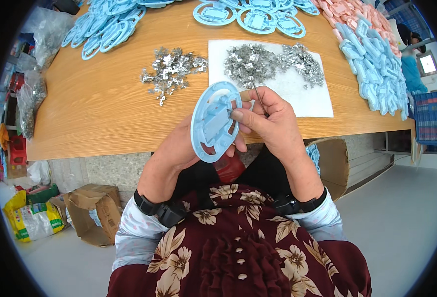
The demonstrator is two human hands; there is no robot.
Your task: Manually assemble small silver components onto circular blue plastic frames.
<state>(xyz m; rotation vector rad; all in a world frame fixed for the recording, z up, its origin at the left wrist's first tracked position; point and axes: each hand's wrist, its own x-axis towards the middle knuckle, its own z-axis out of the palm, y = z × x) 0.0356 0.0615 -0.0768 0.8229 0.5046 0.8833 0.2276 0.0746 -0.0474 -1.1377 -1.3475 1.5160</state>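
Note:
My left hand (179,143) grips a light blue oval plastic part (217,123) from behind, just in front of the table's near edge. The part is tilted, with its ribbed side and cut-outs facing up. My right hand (278,119) is closed around a thin dark metal tool (258,95) whose upper end points away from me; its exact kind is unclear. The right thumb and fingertips touch the part's right edge. Whether a small piece sits under that thumb is hidden. Beyond lie small silvery metal clips (173,70) in a loose heap.
A white sheet (312,104) bears more metal clips (250,64). Blue oval parts (258,20) lie along the table's far side. Blue narrow parts (377,74) and pink ones (349,12) are piled at right. Cardboard boxes (96,213) stand on the floor.

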